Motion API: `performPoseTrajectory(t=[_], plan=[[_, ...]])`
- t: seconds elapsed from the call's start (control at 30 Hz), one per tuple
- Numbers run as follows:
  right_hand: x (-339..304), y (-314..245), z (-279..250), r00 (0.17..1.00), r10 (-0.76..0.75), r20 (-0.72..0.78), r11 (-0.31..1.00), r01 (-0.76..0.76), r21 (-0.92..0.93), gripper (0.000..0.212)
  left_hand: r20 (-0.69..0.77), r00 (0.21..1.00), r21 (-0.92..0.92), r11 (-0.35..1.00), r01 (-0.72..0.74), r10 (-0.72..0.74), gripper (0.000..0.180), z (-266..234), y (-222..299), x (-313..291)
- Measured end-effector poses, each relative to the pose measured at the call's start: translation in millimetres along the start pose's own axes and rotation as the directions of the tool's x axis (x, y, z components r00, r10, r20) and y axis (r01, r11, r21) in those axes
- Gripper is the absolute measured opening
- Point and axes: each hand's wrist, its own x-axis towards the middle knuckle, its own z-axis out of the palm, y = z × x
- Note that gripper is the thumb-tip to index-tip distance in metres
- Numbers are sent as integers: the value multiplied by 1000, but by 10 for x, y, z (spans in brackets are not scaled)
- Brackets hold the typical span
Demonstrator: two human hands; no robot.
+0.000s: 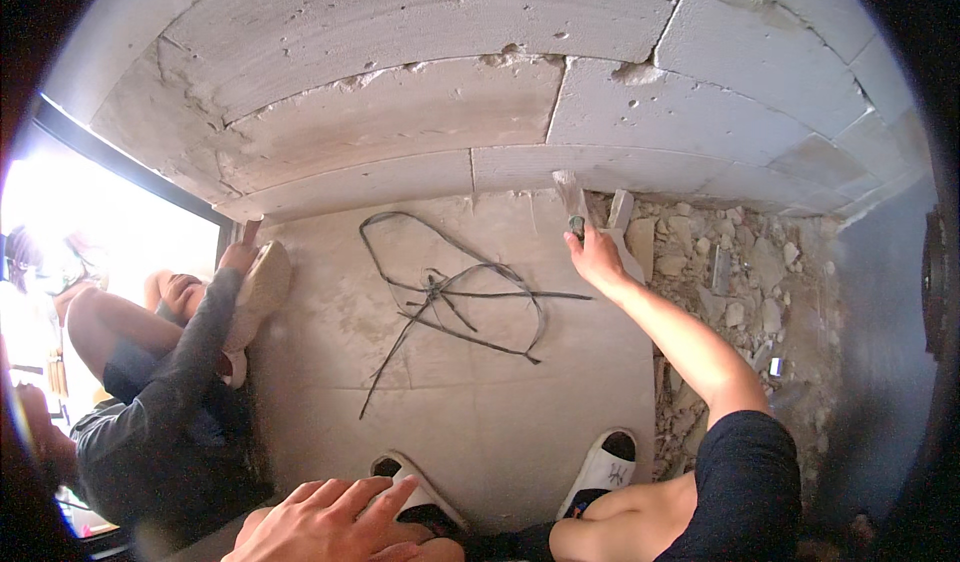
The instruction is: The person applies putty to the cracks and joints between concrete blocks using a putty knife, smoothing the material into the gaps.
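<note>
My right hand (pixel 597 259) is closed around the dark green handle of a scraper (pixel 569 194). Its pale, dusty flat blade points away from me and reaches the foot of the block wall (pixel 640 167); I cannot tell whether it touches. My left hand (pixel 325 518) lies palm down over my left knee at the lower edge, fingers stretched out and holding nothing. Between my feet and the wall, a tangle of thin black strapping (pixel 432 287) lies on the dusty grey floor slab (pixel 400 402).
Broken rubble (pixel 740 262) fills a strip right of the slab, beside a grey-blue panel (pixel 885 292). A co-worker (pixel 160 382) crouches at left by a bright opening, a hand (pixel 240 255) holding a flat brownish tool at the wall's corner. My white-strapped slides (pixel 607 467) rest on the slab.
</note>
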Motion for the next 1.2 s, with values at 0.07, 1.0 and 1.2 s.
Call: performPoseTrajectory(t=[0.07,1.0,1.2], plan=[[-38,-118,-263,998,-55,-21,999,55,-1,38,2,1000,-18,1000,5,-5,54,20,-16,-19],[356,-270,-2385,971,36,238,975,18,-222,45,126,991,-61,997,42,-34,51,94,-81,100],[426,-170,-2482,977,11,211,984,27,-176,50,116,993,-71,996,46,-37,51,97,-89,82]])
